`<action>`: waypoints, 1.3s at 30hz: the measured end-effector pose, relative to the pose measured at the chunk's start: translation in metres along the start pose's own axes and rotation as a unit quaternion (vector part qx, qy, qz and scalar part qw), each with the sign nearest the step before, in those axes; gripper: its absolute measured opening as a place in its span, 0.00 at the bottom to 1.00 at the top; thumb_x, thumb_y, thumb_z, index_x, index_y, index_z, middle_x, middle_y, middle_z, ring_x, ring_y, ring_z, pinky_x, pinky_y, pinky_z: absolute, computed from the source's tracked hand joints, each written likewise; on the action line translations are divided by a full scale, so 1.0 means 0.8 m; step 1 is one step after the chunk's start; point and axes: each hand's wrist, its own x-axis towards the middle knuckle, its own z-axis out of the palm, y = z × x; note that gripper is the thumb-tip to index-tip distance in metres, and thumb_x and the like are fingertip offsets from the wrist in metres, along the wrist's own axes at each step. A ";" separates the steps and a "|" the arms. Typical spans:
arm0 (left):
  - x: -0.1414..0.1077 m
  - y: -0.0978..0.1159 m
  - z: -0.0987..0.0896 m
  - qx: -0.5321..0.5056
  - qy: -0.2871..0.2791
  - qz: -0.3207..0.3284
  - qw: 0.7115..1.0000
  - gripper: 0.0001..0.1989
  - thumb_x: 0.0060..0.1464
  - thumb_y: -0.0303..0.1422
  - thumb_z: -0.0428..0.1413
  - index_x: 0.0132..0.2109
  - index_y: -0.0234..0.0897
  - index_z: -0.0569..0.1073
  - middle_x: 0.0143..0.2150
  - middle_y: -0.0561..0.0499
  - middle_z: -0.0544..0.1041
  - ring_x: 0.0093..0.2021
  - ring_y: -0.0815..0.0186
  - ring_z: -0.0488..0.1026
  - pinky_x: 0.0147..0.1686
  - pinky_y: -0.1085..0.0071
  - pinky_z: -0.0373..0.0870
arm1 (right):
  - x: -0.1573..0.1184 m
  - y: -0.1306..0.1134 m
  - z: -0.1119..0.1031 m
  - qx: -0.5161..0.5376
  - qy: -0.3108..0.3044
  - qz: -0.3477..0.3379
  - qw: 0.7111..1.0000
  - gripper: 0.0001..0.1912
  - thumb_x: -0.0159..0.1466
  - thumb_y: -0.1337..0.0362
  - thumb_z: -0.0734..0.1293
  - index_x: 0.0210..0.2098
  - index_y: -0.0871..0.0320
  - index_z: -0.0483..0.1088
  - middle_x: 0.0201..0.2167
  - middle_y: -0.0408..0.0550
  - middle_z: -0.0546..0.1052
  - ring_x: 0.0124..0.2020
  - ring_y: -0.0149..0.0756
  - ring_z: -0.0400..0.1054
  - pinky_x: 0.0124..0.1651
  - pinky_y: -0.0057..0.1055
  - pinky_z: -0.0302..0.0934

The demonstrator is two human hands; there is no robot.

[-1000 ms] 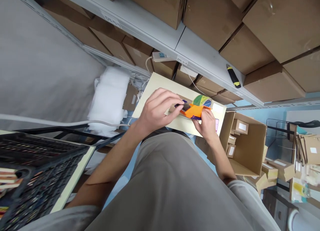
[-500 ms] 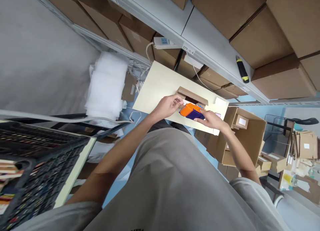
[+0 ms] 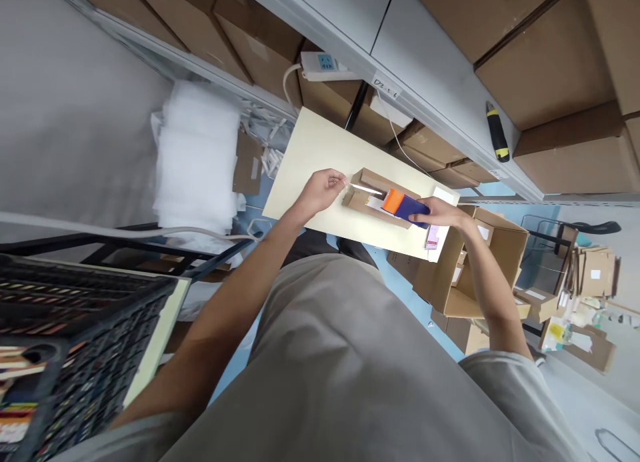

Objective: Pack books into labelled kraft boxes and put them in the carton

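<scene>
My right hand (image 3: pixel 440 213) grips an orange and dark blue package (image 3: pixel 407 207), thumb on its near side and fingers at its far end. The package lies over the right part of an open brown cardboard box (image 3: pixel 363 202). To the box's left, my left hand (image 3: pixel 324 187) is closed in a pinch. A thin whitish strip (image 3: pixel 366 189) runs from its fingertips across the box opening toward the package; what it belongs to I cannot tell. Something white shows inside the box beside the package.
The box rests on a cream tabletop (image 3: pixel 300 162). A pink and white packet (image 3: pixel 433 237) lies at its right end, with a large open carton (image 3: pixel 465 302) beyond. Above are a shelf holding cartons, a power strip (image 3: pixel 327 67) and a yellow-black cutter (image 3: pixel 497 132). A black crate (image 3: pixel 95 335) stands left.
My right hand has turned the package and brought it to the right over the box. My left hand has drawn away leftward, and the whitish strip now shows stretched from its fingers.
</scene>
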 end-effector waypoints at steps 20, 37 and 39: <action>0.067 -0.078 0.011 -0.046 -0.012 -0.158 0.986 0.14 0.50 0.42 0.74 0.36 0.37 0.84 0.34 0.46 0.85 0.34 0.62 0.78 0.39 0.66 0.78 | 0.079 -0.005 0.005 0.008 0.005 0.075 0.997 0.43 0.54 0.19 0.70 0.32 0.57 0.75 0.27 0.45 0.76 0.28 0.36 0.66 0.34 0.33 0.60; 0.023 -0.086 0.043 0.085 0.012 -0.019 0.996 0.22 0.71 0.44 0.56 0.61 0.36 0.84 0.56 0.39 0.86 0.53 0.55 0.84 0.60 0.62 0.77 | 0.084 0.001 0.010 0.010 0.002 0.063 0.998 0.43 0.57 0.22 0.72 0.40 0.59 0.82 0.35 0.50 0.85 0.35 0.41 0.75 0.40 0.32 0.66; 0.013 -0.070 0.051 0.123 0.001 0.034 0.992 0.21 0.73 0.43 0.54 0.56 0.37 0.87 0.57 0.40 0.85 0.52 0.55 0.84 0.59 0.63 0.77 | 0.085 0.002 0.010 0.015 -0.001 0.057 0.998 0.42 0.57 0.24 0.73 0.42 0.59 0.83 0.38 0.52 0.86 0.37 0.42 0.77 0.42 0.33 0.67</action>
